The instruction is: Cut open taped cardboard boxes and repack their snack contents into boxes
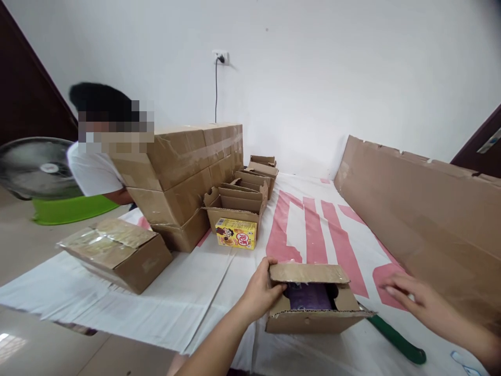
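My left hand [263, 290] grips the left side of a small cardboard box [305, 322], thumb inside its opening and fingers on the outer wall. The box stands on the cloth-covered table with its flaps raised, and something purple [309, 296] lies inside it. To the right of the box, my right hand [409, 292] hovers over the cloth, fingers loosely stretched out, holding nothing that I can see. Between the box and my right forearm lies a tool with a green handle [399, 339]; its other end is mostly hidden by the box.
Opened cardboard boxes [235, 201] stand in a row beyond, with a yellow printed carton [236, 233] before them. Stacked taped boxes [180, 183] and a single closed box [117, 253] are left. A person [97, 162] bends behind the stack near a fan [43, 167]. A cardboard sheet [418, 209] borders the right.
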{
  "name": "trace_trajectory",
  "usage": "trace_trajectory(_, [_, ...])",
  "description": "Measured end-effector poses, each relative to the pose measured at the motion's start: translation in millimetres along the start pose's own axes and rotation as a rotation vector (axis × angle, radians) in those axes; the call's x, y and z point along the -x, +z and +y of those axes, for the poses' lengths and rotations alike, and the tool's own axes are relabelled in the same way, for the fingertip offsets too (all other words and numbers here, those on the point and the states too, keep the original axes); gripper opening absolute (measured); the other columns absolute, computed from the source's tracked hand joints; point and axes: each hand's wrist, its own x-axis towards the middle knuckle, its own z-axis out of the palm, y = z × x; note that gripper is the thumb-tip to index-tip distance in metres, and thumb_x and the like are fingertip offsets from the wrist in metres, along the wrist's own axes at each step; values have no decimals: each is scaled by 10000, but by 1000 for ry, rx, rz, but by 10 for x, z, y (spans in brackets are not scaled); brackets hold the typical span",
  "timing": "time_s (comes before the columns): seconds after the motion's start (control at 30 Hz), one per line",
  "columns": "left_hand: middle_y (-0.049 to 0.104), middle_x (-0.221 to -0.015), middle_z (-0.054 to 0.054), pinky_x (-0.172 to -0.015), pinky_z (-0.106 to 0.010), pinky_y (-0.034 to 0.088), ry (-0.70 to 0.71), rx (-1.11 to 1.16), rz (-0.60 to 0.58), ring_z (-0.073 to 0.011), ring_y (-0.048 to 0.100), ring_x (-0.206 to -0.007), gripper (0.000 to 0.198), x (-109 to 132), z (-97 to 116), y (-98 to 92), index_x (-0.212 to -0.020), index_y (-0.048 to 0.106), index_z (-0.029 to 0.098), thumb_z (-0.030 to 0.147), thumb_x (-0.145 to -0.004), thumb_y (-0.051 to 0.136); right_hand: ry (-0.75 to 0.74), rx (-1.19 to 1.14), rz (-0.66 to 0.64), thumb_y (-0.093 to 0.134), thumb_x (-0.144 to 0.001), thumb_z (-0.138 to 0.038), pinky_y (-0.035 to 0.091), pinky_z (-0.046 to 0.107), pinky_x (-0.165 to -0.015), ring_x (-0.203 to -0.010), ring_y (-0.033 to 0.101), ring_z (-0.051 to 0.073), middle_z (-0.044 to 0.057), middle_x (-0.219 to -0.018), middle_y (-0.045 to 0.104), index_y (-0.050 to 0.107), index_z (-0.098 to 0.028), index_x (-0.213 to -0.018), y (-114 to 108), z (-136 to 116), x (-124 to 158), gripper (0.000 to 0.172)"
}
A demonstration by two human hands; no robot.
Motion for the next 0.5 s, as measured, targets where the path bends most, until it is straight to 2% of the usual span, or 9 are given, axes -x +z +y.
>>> trace_trajectory(0.03, [662, -1023, -35, -873, -342, 467, 2, -6, -5, -215, 619, -970, 419, 6, -9, 1, -1064, 519, 213, 92, -673, 611, 35, -117, -154, 410, -899, -585, 525, 288, -622, -757, 644, 201, 69, -883, 712, 707, -261, -863, -49, -148, -188, 441])
trace_trajectory(0.1, [652, -1018, -27, -869, -323, 448, 7, -21, -9, -203, 607, -971, 380, 5, -39, -4, -1030, 517, 215, 68, -681, 554, 77, -246, -361, 398, -920, -539, 513, 308, -719, -887, 635, 216, 65, -984, 704, 685, -245, -948, -41, -476, -544, 411])
trace_trajectory(0.2, [646, -1028, -24, -863, -306, 435, 33, 7, -5, -190, 598, -969, 365, -25, -116, 1, -947, 521, 213, 22, -637, 500, 41, -315, -559, 471, -896, -450, 486, 317, -783, -922, 627, 213, 56, -1033, 704, 683, -217, -993, 227, -917, -1006, 329])
trace_trajectory(0.27, [650, -1031, -25, -858, -299, 436, 51, 48, -3, -183, 602, -958, 351, -53, -181, 19, -895, 525, 210, 8, -611, 484, 17, -301, -623, 540, -853, -396, 473, 293, -703, -799, 627, 194, 49, -893, 721, 704, -179, -900, 517, -1117, -1244, 276])
trace_trajectory(0.37, [651, -1052, -32, -862, -298, 443, 71, 104, 25, -181, 611, -968, 323, -83, -262, 48, -867, 543, 204, 13, -611, 494, -16, -307, -638, 615, -803, -355, 440, 249, -588, -658, 596, 157, 13, -715, 698, 709, -162, -783, 942, -1283, -1463, 216])
trace_trajectory(0.43, [647, -1062, -36, -861, -298, 447, 83, 126, 47, -181, 615, -969, 307, -89, -289, 58, -861, 560, 200, 22, -616, 511, -44, -311, -596, 642, -776, -285, 429, 231, -565, -640, 587, 144, 2, -691, 686, 699, -160, -772, 1131, -1335, -1511, 138])
trace_trajectory(0.5, [649, -1044, -36, -850, -297, 452, 87, 134, 54, -179, 617, -951, 303, -88, -292, 62, -853, 574, 197, 23, -612, 515, -85, -303, -518, 629, -774, -216, 428, 237, -580, -657, 583, 145, 11, -710, 676, 678, -159, -770, 1215, -1362, -1491, 76])
